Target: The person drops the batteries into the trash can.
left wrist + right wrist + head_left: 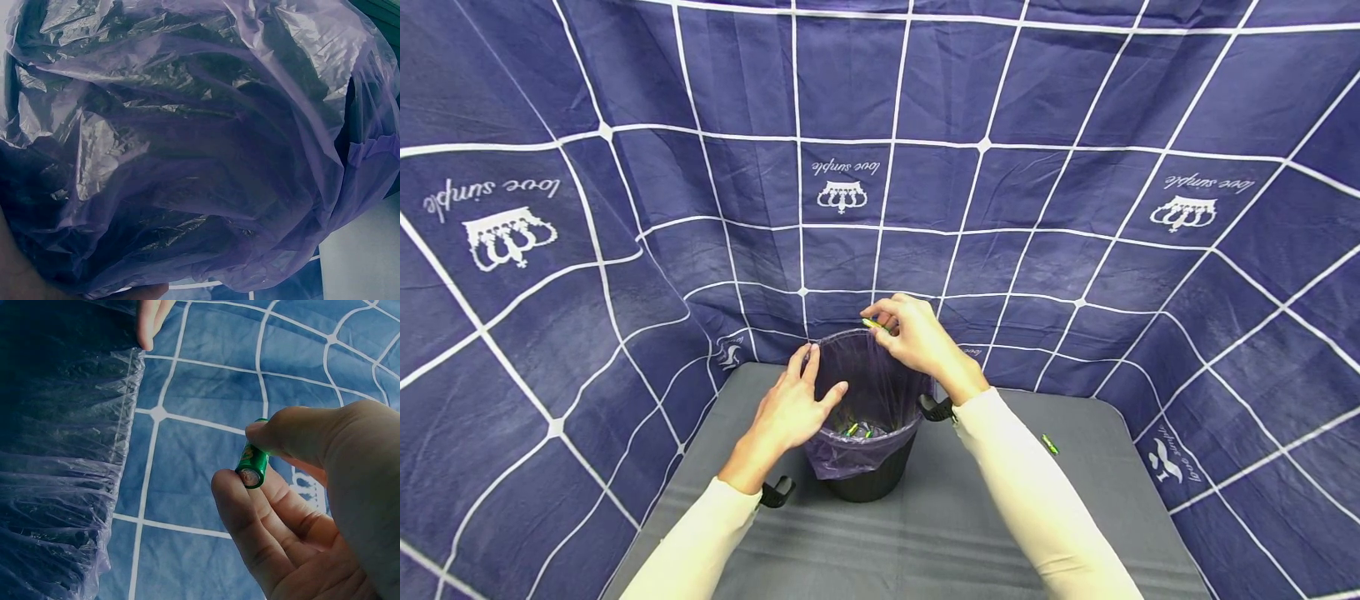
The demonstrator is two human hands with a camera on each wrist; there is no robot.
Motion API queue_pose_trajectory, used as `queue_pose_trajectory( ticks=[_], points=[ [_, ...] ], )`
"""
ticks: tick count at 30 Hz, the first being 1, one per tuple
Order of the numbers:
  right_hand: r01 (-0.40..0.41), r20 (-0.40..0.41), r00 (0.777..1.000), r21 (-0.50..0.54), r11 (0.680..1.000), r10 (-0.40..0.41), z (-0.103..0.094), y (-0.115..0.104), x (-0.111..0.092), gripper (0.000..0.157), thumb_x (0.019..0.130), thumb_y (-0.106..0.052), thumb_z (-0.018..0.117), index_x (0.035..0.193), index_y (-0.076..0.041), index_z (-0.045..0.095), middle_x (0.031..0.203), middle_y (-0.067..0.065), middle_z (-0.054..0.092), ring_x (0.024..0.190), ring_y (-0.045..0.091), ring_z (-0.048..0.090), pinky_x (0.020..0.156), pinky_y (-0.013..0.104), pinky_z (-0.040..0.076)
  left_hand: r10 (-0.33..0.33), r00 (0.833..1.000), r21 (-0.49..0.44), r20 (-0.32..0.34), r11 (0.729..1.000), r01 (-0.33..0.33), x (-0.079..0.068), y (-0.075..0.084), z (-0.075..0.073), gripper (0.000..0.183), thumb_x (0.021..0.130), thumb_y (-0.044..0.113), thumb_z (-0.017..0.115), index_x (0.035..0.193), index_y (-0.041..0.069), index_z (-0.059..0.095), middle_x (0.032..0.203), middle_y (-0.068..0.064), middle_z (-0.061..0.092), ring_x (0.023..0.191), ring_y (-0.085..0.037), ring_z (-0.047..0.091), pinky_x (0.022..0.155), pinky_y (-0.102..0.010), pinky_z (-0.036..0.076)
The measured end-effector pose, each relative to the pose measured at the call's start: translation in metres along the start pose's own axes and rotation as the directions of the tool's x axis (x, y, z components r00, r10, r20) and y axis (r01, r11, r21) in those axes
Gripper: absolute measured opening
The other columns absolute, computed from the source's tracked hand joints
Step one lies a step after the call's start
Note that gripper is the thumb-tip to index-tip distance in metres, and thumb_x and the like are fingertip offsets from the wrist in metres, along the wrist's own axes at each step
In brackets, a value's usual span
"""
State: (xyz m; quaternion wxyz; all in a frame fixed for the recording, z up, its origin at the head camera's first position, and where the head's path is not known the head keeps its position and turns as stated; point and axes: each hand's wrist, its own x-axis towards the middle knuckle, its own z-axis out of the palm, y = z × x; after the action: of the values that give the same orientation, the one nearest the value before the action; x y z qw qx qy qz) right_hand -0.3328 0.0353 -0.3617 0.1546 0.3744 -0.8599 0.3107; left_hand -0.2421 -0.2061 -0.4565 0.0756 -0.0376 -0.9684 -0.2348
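Note:
A green battery (252,465) is pinched between the thumb and fingers of my right hand (923,340), above the far right rim of a black trash bin (867,485). A thin purple bag (850,460) lines the bin and folds over its rim. My left hand (790,407) rests at the bin's left side, fingers extended along the rim and thumb over the opening. Inside the bag lie green and yellow batteries (852,430). The left wrist view is mostly filled by the crinkled bag (206,150), with part of the left hand at its lower left.
Another green battery (1049,444) lies on the grey surface (985,533) to the right of the bin. Blue cloth (1037,192) with a white grid hangs behind and on both sides. A black strap (936,407) is on the right wrist.

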Motion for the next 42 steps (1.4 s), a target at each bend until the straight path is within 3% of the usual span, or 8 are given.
queue_pose_trajectory(
  ticks=[9, 20, 42],
  points=[
    [-0.021, 0.037, 0.999, -0.089, 0.996, 0.024, 0.002, 0.004, -0.005, 0.029, 0.099, -0.004, 0.086, 0.128, -0.002, 0.086, 0.105, 0.017, 0.080, 0.098, 0.031, 0.082, 0.091, 0.046, 0.069, 0.007, 1.000, 0.003, 0.001, 1.000, -0.007, 0.000, 0.001, 0.000, 0.095, 0.117, 0.063, 0.057, 0.185, 0.004, 0.026, 0.193, -0.018, 0.023, 0.164, -0.054, 0.053, 0.122, -0.073, 0.053],
    [-0.039, 0.006, 0.999, -0.040, 0.998, 0.039, -0.004, 0.013, -0.020, 0.021, 0.102, -0.002, 0.082, 0.122, -0.002, 0.087, 0.105, 0.015, 0.081, 0.093, 0.028, 0.084, 0.090, 0.046, 0.070, 0.004, 1.000, 0.003, -0.003, 1.000, -0.004, 0.000, 0.000, 0.001, 0.095, 0.118, 0.064, 0.056, 0.186, 0.005, 0.025, 0.193, -0.018, 0.023, 0.164, -0.054, 0.052, 0.122, -0.073, 0.053],
    [-0.140, -0.066, 0.988, -0.028, 0.990, 0.138, -0.022, 0.049, -0.078, 0.018, 0.104, -0.003, 0.080, 0.121, -0.003, 0.088, 0.105, 0.012, 0.081, 0.092, 0.027, 0.082, 0.086, 0.048, 0.069, 0.011, 1.000, 0.004, -0.014, 1.000, -0.011, 0.001, 0.001, 0.001, 0.095, 0.118, 0.064, 0.056, 0.185, 0.004, 0.026, 0.192, -0.019, 0.025, 0.166, -0.055, 0.050, 0.121, -0.076, 0.052]
  ],
)
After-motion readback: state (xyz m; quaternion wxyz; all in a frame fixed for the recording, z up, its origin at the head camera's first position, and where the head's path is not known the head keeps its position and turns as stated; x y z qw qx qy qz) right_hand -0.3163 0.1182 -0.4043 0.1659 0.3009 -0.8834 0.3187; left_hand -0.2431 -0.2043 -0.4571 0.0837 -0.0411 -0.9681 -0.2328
